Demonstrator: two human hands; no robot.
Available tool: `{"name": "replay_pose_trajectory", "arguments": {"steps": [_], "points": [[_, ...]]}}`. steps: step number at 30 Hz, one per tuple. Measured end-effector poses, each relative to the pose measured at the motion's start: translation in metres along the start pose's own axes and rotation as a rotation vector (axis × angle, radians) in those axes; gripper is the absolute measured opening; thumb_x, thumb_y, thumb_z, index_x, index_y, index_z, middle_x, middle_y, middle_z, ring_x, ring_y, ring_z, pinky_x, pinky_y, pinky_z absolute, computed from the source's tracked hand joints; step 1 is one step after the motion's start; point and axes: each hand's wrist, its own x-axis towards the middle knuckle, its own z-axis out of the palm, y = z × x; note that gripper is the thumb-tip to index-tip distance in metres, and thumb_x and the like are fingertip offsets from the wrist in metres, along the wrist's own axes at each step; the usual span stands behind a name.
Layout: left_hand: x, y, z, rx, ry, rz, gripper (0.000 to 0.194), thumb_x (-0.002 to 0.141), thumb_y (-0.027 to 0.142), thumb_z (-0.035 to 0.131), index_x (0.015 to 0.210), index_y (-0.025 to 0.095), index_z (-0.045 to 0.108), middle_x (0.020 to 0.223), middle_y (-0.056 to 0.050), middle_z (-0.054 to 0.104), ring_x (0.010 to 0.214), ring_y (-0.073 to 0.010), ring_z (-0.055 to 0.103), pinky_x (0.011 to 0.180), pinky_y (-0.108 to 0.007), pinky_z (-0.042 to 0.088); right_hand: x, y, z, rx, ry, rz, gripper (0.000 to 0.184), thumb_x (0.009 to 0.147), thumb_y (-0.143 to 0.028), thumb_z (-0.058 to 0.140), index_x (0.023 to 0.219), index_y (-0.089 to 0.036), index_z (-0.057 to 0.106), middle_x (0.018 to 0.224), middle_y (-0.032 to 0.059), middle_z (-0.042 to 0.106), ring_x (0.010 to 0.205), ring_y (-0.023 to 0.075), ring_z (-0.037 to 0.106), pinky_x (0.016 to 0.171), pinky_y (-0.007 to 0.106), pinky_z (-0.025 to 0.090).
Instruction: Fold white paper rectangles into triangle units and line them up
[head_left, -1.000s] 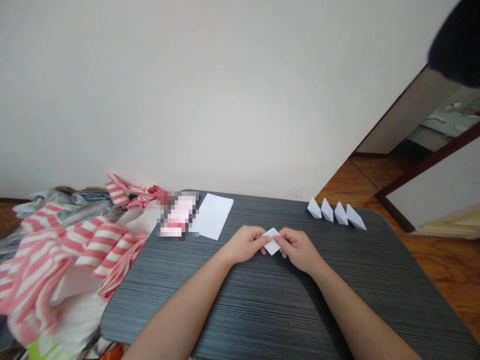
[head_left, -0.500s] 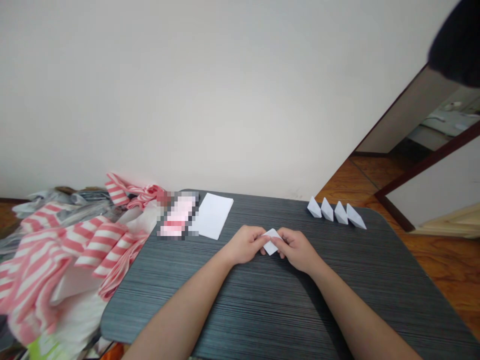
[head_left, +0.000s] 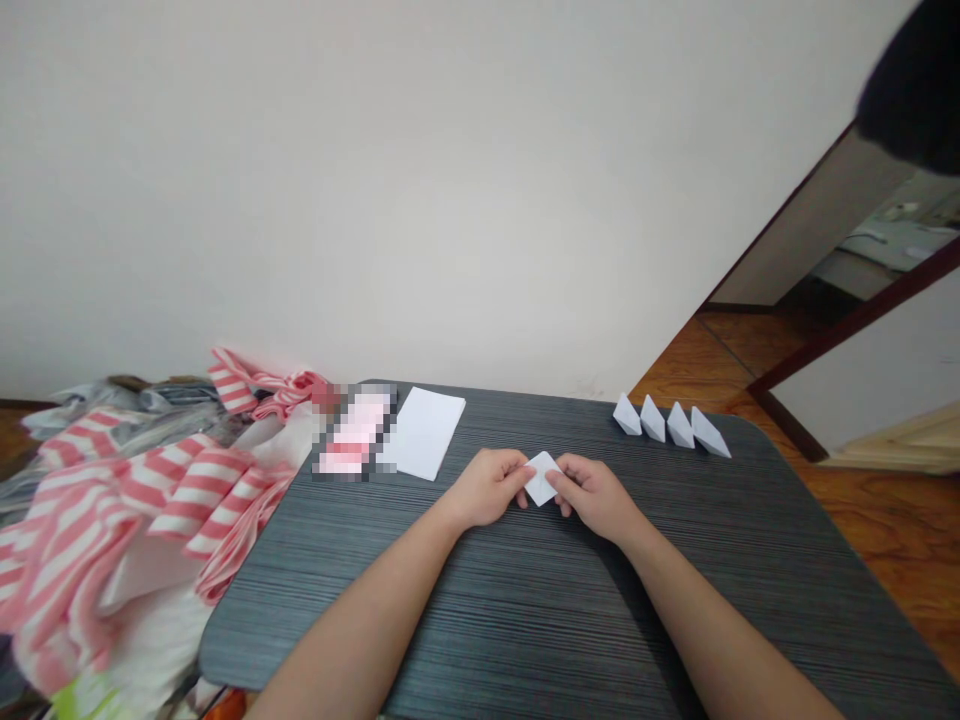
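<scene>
Wall (head_left: 450,200), plain & pale, takes up most of the view. Below it, dark tbl (head_left: 510,620) w/ rounded corners; heap of pink-&-white striped cloth (head_left: 202,490) just L of it. Stack of white paper (head_left: 430,430) lies toward the far L end. L hand (head_left: 491,487) & R hand (head_left: 596,495) are near each other mid-tbl, each pinching one side of a folded white diamond (head_left: 541,487) b/w thumb & fingers. Can't tell if it touches the top. Just changed: R thumb (head_left: 562,484) lay across the middle ½ sec ago, now it's back by the R corner, so more of the face shows. Means, I'd guess, this pc's still being worked. Smallest: 4 folded pcs (head_left: 654,424) in a row, far R corner, well apart from both hands.
</scene>
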Motion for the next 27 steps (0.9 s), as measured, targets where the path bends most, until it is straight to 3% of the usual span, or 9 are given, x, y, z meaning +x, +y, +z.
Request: {"name": "replay_pose_trajectory", "arguments": {"steps": [10, 19, 27], "points": [[0.0010, -0.0031, 0.0016, -0.060, 0.014, -0.026, 0.036, 0.087, 0.040, 0.038, 0.075, 0.013, 0.058, 0.062, -0.002, 0.064, 0.055, -0.0105, 0.056, 0.054, -0.020, 0.038, 0.0035, 0.0069, -0.0003, 0.081, 0.030, 0.076, 0.026, 0.084, -0.038, 0.048, 0.069, -0.018, 0.053, 0.055, -0.0022, 0.059, 0.041, 0.0096, 0.052, 0.044, 0.021, 0.039], [0.0036, -0.0071, 0.0032, -0.106, 0.047, -0.026, 0.035, 0.086, 0.041, 0.040, 0.074, 0.014, 0.057, 0.060, -0.002, 0.064, 0.054, -0.0107, 0.056, 0.055, -0.021, 0.040, -0.0001, 0.0021, -0.0036, 0.028, 0.064, 0.046, 0.033, 0.087, -0.037, 0.044, 0.061, -0.019, 0.051, 0.042, -0.0041, 0.051, 0.037, 0.0092, 0.048, 0.044, 0.020, 0.038], [0.0028, -0.0033, 0.0008, -0.222, 0.039, -0.032, 0.034, 0.086, 0.040, 0.041, 0.071, 0.014, 0.055, 0.063, -0.003, 0.064, 0.055, -0.0114, 0.059, 0.054, -0.022, 0.044, 0.0009, 0.0018, -0.0023, 0.034, 0.090, 0.058, 0.034, 0.087, -0.038, 0.044, 0.059, -0.019, 0.050, 0.043, -0.0037, 0.052, 0.036, 0.0093, 0.047, 0.044, 0.021, 0.038]]}}
